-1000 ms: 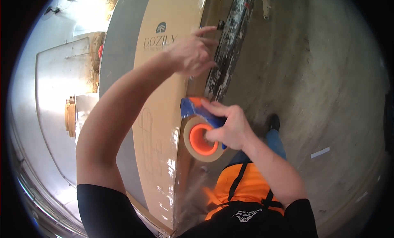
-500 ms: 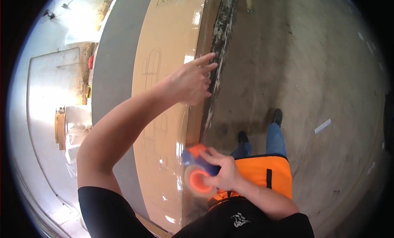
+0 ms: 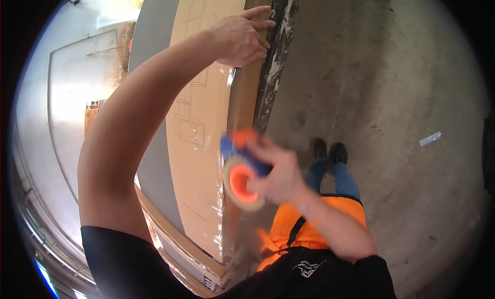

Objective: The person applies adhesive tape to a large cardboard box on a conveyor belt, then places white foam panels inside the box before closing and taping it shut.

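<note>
- Cardboard box (image 3: 198, 128): long, brown, running lengthwise up the view.
- Left grip (image 3: 241, 41): fingers loosely spread over the box's right edge, holding nothing; contact unclear.
- Blue-and-orange tape dispenser (image 3: 256, 164): blurred, near the box's right edge.
- Right grip (image 3: 282, 173): closed around the dispenser's blue body.

One long cardboard box (image 3: 203, 123). Two hands: the left hand (image 3: 240, 41) over the box's right edge, the right hand (image 3: 281, 176) beyond it. One tape dispenser (image 3: 253, 162) with one tape roll (image 3: 241, 203) near that edge. Right of the box, one orange apron (image 3: 283, 217), two dark shoes (image 3: 339, 153) and one white strip (image 3: 430, 139).
</note>
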The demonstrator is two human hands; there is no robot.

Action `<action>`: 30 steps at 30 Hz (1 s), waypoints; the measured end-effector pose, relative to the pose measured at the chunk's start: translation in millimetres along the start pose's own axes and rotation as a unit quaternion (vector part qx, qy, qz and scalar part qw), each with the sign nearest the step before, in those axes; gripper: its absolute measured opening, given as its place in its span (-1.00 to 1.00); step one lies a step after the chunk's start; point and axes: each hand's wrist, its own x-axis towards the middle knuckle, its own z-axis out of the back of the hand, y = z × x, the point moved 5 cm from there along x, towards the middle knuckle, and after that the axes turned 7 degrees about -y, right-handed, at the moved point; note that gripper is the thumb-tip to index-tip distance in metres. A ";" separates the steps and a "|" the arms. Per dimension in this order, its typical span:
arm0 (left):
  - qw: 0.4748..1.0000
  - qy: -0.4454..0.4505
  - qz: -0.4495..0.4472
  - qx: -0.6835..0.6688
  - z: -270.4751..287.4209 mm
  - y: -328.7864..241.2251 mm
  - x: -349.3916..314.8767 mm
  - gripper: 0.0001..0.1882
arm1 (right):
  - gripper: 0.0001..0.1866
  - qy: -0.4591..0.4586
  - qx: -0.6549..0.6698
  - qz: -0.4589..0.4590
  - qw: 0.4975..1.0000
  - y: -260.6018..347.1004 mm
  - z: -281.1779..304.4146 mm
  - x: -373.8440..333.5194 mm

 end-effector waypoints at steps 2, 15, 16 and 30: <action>1.000 0.018 0.001 0.025 -2.9 -3.7 -6.6 -0.64 | -0.19 0.055 -0.042 -0.036 0.997 -14.5 -29.5 -59.6; 0.999 -0.054 -0.005 -0.004 -32.5 -183.8 -100.3 -0.59 | -0.16 0.052 0.023 -0.063 0.996 -50.4 -74.3 -146.3; 0.998 -0.059 -0.004 0.001 -35.2 -201.4 -111.7 -0.59 | -0.15 0.065 0.005 -0.055 0.996 -57.9 -86.3 -167.4; 0.991 -0.085 -0.059 -0.086 -77.3 -469.0 -249.3 -0.75 | -0.13 0.056 0.035 -0.038 0.997 -158.0 -182.4 -397.7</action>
